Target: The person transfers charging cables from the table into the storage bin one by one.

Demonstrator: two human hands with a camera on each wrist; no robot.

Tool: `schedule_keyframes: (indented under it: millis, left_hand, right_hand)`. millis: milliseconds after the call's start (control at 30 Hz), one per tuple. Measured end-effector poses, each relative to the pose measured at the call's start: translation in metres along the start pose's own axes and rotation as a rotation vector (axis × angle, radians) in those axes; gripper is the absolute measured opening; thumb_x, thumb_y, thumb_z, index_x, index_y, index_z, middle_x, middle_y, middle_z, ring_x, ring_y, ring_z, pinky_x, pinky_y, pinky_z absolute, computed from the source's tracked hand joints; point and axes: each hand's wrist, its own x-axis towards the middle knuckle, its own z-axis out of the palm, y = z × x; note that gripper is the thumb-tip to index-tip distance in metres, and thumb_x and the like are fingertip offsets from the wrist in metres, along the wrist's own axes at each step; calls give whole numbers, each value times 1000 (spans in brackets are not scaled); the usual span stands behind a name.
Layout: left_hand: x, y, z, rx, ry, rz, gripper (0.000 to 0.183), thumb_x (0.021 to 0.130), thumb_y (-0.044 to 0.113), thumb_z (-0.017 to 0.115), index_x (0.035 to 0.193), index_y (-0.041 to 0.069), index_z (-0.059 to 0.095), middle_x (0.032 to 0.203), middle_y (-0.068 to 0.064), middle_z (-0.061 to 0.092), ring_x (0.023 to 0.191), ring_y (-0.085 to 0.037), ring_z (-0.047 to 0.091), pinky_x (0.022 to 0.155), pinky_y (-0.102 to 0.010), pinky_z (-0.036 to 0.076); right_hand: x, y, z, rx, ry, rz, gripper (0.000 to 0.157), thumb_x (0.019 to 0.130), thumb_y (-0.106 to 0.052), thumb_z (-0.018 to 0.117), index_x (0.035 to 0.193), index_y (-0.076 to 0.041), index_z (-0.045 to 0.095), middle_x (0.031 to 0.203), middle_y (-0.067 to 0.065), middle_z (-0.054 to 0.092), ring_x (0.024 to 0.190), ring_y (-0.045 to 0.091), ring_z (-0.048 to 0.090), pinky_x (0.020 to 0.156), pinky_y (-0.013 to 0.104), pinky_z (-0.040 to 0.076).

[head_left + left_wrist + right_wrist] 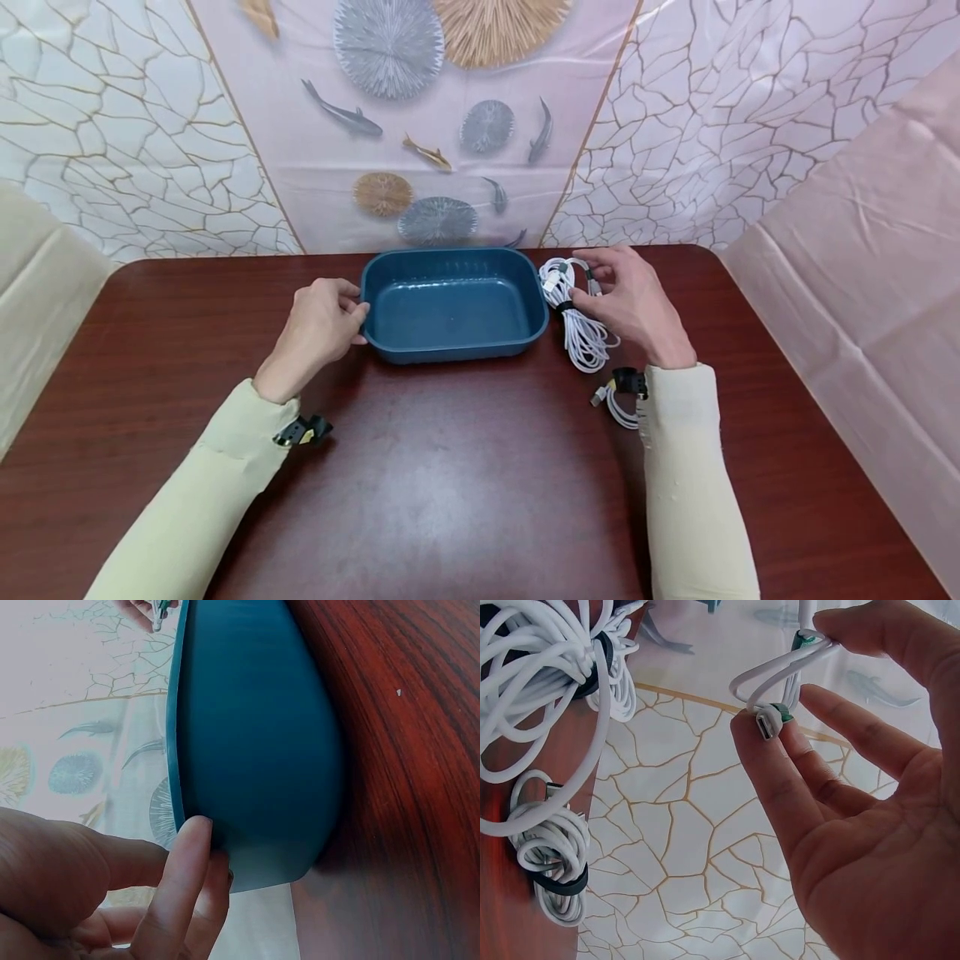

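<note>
Presently, the left grip (318, 325) holds a blue tub (453, 312) by its left end near the counter's (435, 467) back edge; the right grip (630, 304) pinches a white cable (769, 724) beside bundled cords (588, 337).

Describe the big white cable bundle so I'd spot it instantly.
On the brown table, find the blue tray. Right of it, beside the right hand, lies the white bundle, cinched by a black band. It looks bulkier than the white cable near the right sleeve.
</note>
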Motion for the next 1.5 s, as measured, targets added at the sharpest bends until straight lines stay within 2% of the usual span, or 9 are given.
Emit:
schedule_keyframes:
  millis: [833, 1500]
  left_hand:
    - [6, 1, 3, 0, 9, -5, 36, 102, 11, 60, 131, -9, 59, 100, -23, 74, 61, -12, 73, 59, -25, 61]
    - [-1, -2, 1, -4, 12, 10, 33, 101, 10, 60, 128, -10, 62, 98, -24, 73, 59, -9, 71, 58, -22, 59]
  right_hand:
    - [5, -7, 4, -8, 6, -51, 50, 89, -16, 73, 138, -9, 63, 121, 16, 59, 108, 30, 60, 99, 49, 56]
    - [6, -9, 18, 46, -2, -71, 50, 89, -13, 72, 137, -9, 62, 124, 17, 57, 110, 30, 59, 103, 50, 55]
